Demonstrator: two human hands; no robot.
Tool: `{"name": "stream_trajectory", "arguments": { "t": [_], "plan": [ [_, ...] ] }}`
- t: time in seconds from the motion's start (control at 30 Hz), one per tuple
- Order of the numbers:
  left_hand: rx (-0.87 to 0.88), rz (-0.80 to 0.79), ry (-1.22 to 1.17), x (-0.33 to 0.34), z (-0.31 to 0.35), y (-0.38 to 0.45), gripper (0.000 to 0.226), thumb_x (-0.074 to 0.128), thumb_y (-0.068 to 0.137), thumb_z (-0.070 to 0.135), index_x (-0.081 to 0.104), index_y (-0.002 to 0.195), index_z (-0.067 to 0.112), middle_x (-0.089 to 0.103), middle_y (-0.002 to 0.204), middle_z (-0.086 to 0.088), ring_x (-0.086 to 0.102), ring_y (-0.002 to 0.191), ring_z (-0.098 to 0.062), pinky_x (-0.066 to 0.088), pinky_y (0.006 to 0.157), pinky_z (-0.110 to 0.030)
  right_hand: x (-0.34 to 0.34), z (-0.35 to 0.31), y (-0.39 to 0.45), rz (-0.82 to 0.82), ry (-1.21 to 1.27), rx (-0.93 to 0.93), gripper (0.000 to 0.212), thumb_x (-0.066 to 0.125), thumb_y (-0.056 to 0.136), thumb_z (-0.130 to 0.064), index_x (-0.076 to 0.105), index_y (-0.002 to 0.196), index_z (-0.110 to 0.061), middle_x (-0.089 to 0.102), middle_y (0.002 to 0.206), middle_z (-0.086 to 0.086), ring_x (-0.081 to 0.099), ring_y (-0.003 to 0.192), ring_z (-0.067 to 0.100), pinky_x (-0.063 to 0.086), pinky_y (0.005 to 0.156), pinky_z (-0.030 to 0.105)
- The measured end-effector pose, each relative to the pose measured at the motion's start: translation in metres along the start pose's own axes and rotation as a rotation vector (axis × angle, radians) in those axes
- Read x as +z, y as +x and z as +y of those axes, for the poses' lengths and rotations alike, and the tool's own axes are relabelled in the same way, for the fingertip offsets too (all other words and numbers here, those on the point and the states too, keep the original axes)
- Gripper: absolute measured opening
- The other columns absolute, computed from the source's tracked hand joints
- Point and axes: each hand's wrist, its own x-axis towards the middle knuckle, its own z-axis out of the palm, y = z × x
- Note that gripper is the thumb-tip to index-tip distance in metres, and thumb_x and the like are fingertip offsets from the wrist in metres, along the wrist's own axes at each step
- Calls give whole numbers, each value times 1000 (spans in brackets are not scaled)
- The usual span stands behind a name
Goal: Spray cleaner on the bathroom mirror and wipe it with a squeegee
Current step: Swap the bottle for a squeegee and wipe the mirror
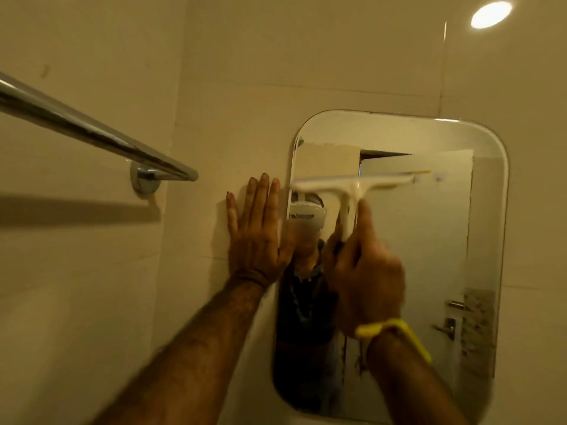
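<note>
A rounded rectangular mirror (435,240) hangs on the tiled wall. My right hand (365,271), with a yellow band on its wrist, is closed around the handle of a white squeegee (352,185). The squeegee's blade lies level across the mirror's upper part and looks blurred. My left hand (254,231) rests flat on the wall tile just left of the mirror's edge, fingers spread and pointing up. A hazy patch shows on the glass at the lower right. No spray bottle is in view.
A chrome towel bar (92,133) juts from the wall at the left, ending near my left hand. A ceiling light (491,14) glows at the top right. The mirror reflects a person with a headset and a door with a handle.
</note>
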Motion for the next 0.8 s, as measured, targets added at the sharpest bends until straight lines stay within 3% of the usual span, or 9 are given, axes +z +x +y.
{"name": "stream_trajectory", "arguments": {
  "t": [0.1,0.3,0.43,0.53,0.63,0.73,0.8],
  "plan": [
    [-68,-20,40,-3,2,0,64,27,103,45,32,158,12,28,166,-13,21,155,-30,12,123,-64,2,-8,42,82,-18,40,52,44,101,-21,32,151,-16,50,59,3,42,45,14,37,46,22],
    [-55,-7,-31,-6,-5,-3,59,24,104,35,34,157,13,29,166,-8,21,155,-25,13,125,-59,-1,8,-60,-89,37,45,60,62,94,-16,36,148,-13,53,62,-2,38,46,6,36,45,17],
    [-47,-12,-38,-10,-2,-4,59,28,102,33,38,156,10,32,164,-11,25,154,-28,14,124,-60,4,2,-24,2,-33,38,58,56,98,-19,33,150,-16,51,63,1,41,47,12,37,45,23],
    [-72,-79,8,-13,0,-8,60,27,104,34,31,159,12,26,167,-9,20,156,-27,12,124,-60,7,-10,10,60,-63,89,57,51,96,-18,32,151,-15,52,62,6,42,49,17,34,49,25],
    [-36,-117,80,-12,-3,-28,61,28,104,34,22,161,14,20,169,-10,15,157,-29,9,125,-60,3,-2,-28,8,-59,74,55,53,99,-21,33,151,-14,48,62,0,38,49,10,27,48,17],
    [-23,-109,83,-10,-8,-41,61,29,105,37,20,161,14,18,169,-11,13,157,-30,6,126,-58,-13,13,-79,-57,-55,67,54,56,100,-22,36,149,-11,54,61,3,41,48,13,39,47,24],
    [-18,-104,105,-8,-7,-41,61,30,105,36,21,161,14,19,168,-12,14,156,-31,6,126,-57,-17,18,-64,-6,-37,62,51,49,102,-24,35,149,-11,54,63,5,45,49,15,47,48,31]
  ]
}}
